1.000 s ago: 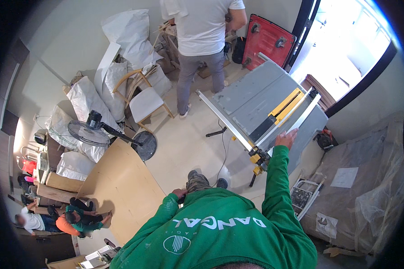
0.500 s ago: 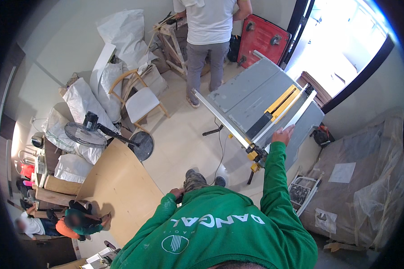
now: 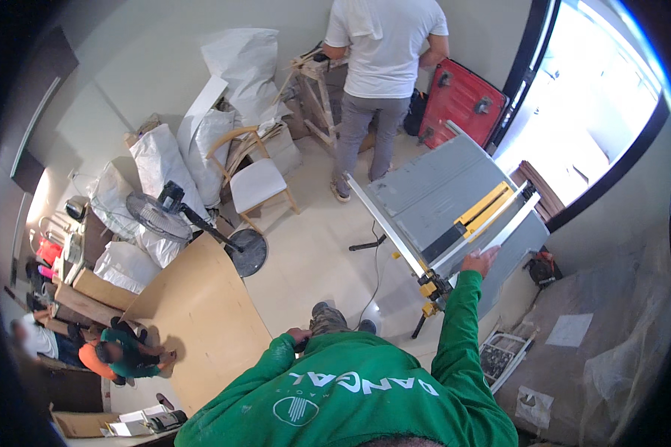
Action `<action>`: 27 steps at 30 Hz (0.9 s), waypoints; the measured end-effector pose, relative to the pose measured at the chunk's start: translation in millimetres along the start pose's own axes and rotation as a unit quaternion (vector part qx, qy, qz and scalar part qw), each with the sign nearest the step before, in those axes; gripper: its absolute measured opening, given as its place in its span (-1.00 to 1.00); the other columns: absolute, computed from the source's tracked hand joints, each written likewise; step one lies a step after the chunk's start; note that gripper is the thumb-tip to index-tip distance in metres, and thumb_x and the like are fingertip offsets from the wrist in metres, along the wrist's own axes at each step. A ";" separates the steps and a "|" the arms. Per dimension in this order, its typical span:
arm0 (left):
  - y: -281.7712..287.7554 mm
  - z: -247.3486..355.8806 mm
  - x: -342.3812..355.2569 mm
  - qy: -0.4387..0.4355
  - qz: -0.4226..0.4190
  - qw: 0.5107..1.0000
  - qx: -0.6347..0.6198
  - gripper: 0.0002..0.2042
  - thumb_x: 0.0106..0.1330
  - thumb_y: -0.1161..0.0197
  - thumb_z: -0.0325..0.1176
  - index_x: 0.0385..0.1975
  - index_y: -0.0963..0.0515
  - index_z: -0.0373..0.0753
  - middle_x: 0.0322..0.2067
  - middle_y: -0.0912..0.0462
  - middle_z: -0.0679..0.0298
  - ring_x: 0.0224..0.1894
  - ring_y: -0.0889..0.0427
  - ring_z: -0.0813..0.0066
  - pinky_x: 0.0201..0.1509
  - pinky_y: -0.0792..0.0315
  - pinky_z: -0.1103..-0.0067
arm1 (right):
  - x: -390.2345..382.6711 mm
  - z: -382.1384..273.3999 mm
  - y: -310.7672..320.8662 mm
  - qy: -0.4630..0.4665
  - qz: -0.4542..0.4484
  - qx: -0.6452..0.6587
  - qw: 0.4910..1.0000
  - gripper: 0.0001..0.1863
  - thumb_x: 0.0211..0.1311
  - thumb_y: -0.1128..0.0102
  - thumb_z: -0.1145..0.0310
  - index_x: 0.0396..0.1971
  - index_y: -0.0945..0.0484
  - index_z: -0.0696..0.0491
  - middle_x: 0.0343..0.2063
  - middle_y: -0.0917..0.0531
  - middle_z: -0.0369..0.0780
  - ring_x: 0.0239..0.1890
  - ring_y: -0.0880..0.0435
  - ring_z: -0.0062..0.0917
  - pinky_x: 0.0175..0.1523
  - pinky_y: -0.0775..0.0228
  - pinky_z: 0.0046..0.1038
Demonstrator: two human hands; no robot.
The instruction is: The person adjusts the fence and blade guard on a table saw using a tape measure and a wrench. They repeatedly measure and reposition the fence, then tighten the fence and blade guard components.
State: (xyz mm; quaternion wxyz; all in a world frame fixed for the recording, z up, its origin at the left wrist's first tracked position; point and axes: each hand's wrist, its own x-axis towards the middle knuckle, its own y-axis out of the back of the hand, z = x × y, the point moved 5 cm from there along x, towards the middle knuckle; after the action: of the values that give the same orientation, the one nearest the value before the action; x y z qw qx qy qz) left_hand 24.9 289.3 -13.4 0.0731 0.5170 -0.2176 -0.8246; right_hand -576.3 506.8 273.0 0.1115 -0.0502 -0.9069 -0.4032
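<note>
My right hand rests with fingers stretched out along the pale metal fence of a table saw. The saw's grey top stands ahead and to the right, with a yellow insert in it. Yellow and black fittings sit at its near end, just left of my right forearm. My left hand hangs low beside my left thigh, near something dark. Its fingers are mostly hidden, so I cannot make out whether it holds anything.
A cord trails on the floor beneath the saw. To the left are a large wooden sheet, a fan, a chair and white sacks. A person in white stands ahead; others sit far left. A plastic-covered stack lies right.
The whole view has shifted, so the room sits lower and farther right in the picture. My right hand stays on the saw's fence, and my left stays by my thigh.
</note>
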 end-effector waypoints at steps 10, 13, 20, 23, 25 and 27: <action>-2.8 4.8 -8.8 -0.047 0.026 0.999 0.006 -0.53 0.19 -0.04 0.21 -0.17 -0.65 0.03 -0.25 -0.69 -0.07 -0.16 -0.67 -0.01 -0.05 -0.48 0.22 | 6.8 21.0 -23.3 0.050 -0.005 -0.091 0.995 -0.27 0.34 0.03 0.37 0.44 0.01 0.28 0.41 -0.19 0.12 0.43 -0.24 -0.09 0.48 -0.14 -0.31; -3.0 16.2 -21.7 -0.198 0.059 0.974 0.092 -0.60 0.30 0.01 0.12 -0.15 -0.59 0.01 -0.31 -0.67 -0.06 -0.20 -0.65 -0.06 -0.09 -0.45 0.16 | 9.8 44.8 -45.3 0.000 -0.037 0.076 0.996 -0.30 0.34 0.07 0.31 0.44 -0.07 0.21 0.45 -0.17 -0.01 0.44 -0.25 -0.19 0.48 -0.13 -0.40; 4.8 8.7 -25.1 -0.109 0.054 0.990 0.068 -0.56 0.36 0.11 0.12 -0.21 -0.61 -0.05 -0.35 -0.67 -0.11 -0.17 -0.66 -0.07 -0.06 -0.43 0.16 | 7.5 27.3 -26.6 0.014 0.001 -0.034 0.999 -0.16 0.26 -0.06 0.28 0.42 0.04 0.39 0.43 -0.10 0.15 0.46 -0.17 -0.08 0.52 -0.03 -0.23; 9.1 12.9 -30.5 -0.150 0.051 0.981 0.114 -0.58 0.35 0.09 0.09 -0.23 -0.56 -0.10 -0.32 -0.67 -0.11 -0.19 -0.65 -0.10 -0.07 -0.44 0.15 | 3.7 11.9 -11.3 -0.018 -0.011 -0.014 1.000 -0.15 0.26 -0.08 0.31 0.44 0.07 0.35 0.43 -0.12 0.14 0.44 -0.19 -0.03 0.50 -0.06 -0.21; 10.4 10.9 -30.4 -0.127 0.018 0.981 0.145 -0.63 0.35 0.07 0.05 -0.23 -0.53 -0.10 -0.30 -0.67 -0.10 -0.20 -0.65 -0.13 -0.10 -0.45 0.13 | -0.4 5.7 -4.6 -0.022 -0.004 -0.009 1.000 -0.15 0.26 -0.09 0.33 0.45 0.08 0.33 0.42 -0.13 0.14 0.42 -0.22 -0.01 0.49 -0.08 -0.20; 14.3 16.6 -30.6 -0.172 0.026 0.967 0.189 -0.68 0.36 0.05 0.00 -0.21 -0.52 -0.07 -0.31 -0.67 -0.10 -0.23 -0.64 -0.15 -0.14 -0.45 0.11 | -0.2 4.2 -3.1 -0.032 -0.001 -0.002 0.999 -0.15 0.26 -0.09 0.35 0.46 0.08 0.31 0.41 -0.15 0.14 0.41 -0.25 0.00 0.48 -0.10 -0.20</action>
State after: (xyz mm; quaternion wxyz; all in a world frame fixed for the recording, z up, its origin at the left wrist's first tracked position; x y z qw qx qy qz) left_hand 22.7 291.8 24.1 -0.0428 0.3662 -0.3921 -0.8428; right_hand -577.3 507.8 268.0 0.0825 -0.0626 -0.9093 -0.4031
